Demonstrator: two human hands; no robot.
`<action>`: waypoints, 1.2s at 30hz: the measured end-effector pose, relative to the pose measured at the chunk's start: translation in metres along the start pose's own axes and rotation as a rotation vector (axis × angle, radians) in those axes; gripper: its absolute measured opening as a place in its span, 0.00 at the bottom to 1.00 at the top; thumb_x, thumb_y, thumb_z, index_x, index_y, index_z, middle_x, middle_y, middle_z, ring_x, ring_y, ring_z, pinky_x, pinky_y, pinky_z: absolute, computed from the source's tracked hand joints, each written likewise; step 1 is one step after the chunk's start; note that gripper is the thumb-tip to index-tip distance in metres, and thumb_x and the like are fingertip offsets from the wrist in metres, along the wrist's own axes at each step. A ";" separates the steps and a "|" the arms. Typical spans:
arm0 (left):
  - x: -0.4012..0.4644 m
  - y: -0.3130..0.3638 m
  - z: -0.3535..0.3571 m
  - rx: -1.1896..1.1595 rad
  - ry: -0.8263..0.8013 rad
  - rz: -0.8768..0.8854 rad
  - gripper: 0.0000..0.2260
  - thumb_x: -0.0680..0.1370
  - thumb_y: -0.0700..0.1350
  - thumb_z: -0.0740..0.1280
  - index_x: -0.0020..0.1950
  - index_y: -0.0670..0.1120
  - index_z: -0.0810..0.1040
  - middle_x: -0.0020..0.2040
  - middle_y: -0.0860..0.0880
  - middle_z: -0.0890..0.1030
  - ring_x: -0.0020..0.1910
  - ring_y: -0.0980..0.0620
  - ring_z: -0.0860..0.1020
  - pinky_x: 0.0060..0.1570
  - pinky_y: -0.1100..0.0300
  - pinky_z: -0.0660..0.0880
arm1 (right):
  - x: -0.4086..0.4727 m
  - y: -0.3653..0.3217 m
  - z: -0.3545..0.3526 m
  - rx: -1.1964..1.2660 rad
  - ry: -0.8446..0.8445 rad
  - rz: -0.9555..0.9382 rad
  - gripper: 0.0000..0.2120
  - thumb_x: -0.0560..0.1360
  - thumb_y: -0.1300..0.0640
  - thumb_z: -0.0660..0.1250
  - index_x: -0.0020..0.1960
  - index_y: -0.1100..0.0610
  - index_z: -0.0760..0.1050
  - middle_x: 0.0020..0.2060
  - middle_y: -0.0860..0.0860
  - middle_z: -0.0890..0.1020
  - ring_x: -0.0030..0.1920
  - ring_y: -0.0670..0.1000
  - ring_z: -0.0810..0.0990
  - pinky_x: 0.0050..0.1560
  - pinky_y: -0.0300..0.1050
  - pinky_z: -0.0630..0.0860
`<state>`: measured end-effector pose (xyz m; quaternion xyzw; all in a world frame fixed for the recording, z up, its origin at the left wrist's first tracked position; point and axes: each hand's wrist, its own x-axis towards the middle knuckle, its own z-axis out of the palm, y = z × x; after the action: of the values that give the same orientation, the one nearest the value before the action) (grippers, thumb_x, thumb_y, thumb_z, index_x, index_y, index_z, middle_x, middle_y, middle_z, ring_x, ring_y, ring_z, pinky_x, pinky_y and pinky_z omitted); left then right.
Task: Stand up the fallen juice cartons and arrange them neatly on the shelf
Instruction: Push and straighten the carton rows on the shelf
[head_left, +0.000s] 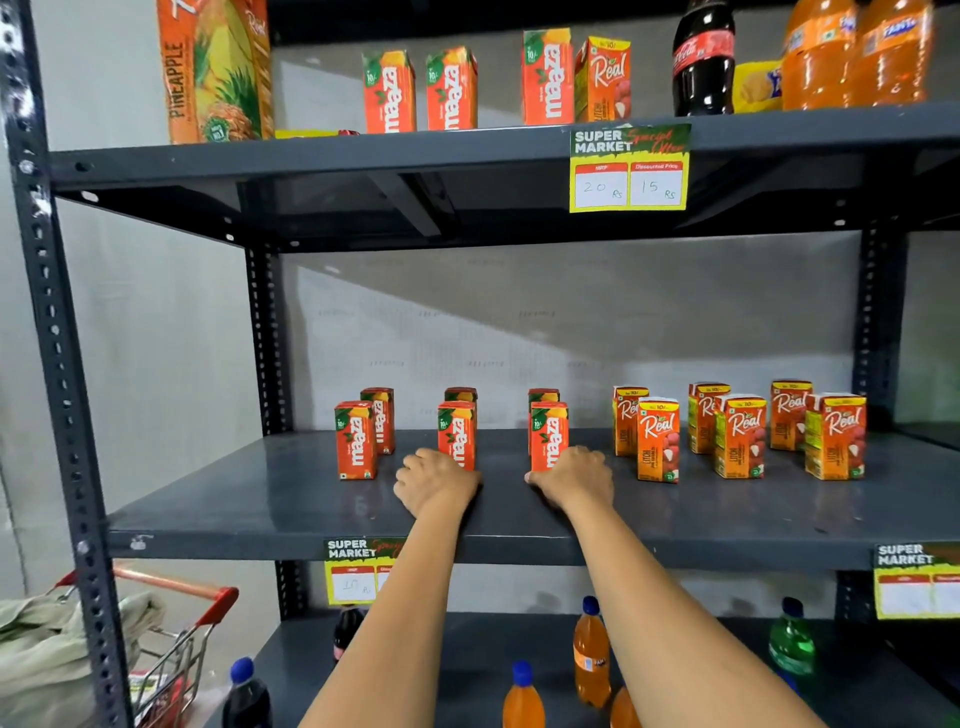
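Both hands are on the middle shelf, each at the base of a front mango carton. The landmark here is the price tag clipped to that shelf's front edge.

Left hand sits just above & a bit right of the tag, knuckles up, fingers curled loosely together against the foot of the middle mango carton. Can't tell if it pinches the carton or only nudges it; fingertips are hidden behind the hand. Right hand is further right of the tag, fingers bent & close together, thumb low at the foot of the right mango carton. Same doubt about an actual grip.

My guess at why they're held low: pushing at the base slides a carton w/o tipping it, so it looks like squaring up rather than lifting.

Mango cartons stand upright above the tag in 3 pairs, front one w/ another just behind; the left front carton is above the tag & untouched. Far right of the tag, the lychee cartons also stand in 3 staggered pairs, labels forward. No carton on this shelf lies flat, so the standing-up part seems done; what's left is spacing & facing.

Pairs are set well apart, prob. so each label shows

Shelf above the tag holds more cartons & bottles; down & left of it, a shopping cart
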<state>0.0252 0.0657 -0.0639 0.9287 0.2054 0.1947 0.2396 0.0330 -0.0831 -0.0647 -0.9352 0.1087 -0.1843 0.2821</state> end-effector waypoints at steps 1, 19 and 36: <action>0.003 0.000 0.000 -0.001 0.002 0.003 0.33 0.73 0.59 0.68 0.70 0.40 0.65 0.67 0.42 0.70 0.66 0.43 0.69 0.64 0.52 0.66 | -0.001 -0.001 0.001 -0.015 0.011 0.008 0.38 0.67 0.39 0.71 0.67 0.61 0.67 0.62 0.59 0.74 0.62 0.57 0.73 0.58 0.49 0.72; 0.006 -0.001 0.001 -0.033 0.041 0.002 0.30 0.72 0.58 0.71 0.66 0.40 0.71 0.63 0.41 0.74 0.62 0.43 0.73 0.60 0.53 0.70 | -0.003 -0.002 0.003 -0.050 0.064 -0.021 0.32 0.67 0.37 0.70 0.62 0.58 0.74 0.58 0.56 0.79 0.58 0.57 0.77 0.52 0.48 0.74; 0.005 0.000 0.001 0.021 0.041 0.034 0.30 0.74 0.58 0.69 0.68 0.39 0.69 0.63 0.41 0.72 0.62 0.43 0.73 0.60 0.52 0.70 | -0.007 -0.003 0.000 -0.081 0.047 -0.051 0.30 0.68 0.38 0.70 0.62 0.56 0.73 0.58 0.56 0.79 0.58 0.57 0.78 0.51 0.49 0.74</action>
<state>0.0302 0.0675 -0.0636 0.9303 0.1966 0.2156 0.2222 0.0267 -0.0783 -0.0651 -0.9437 0.0988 -0.2088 0.2366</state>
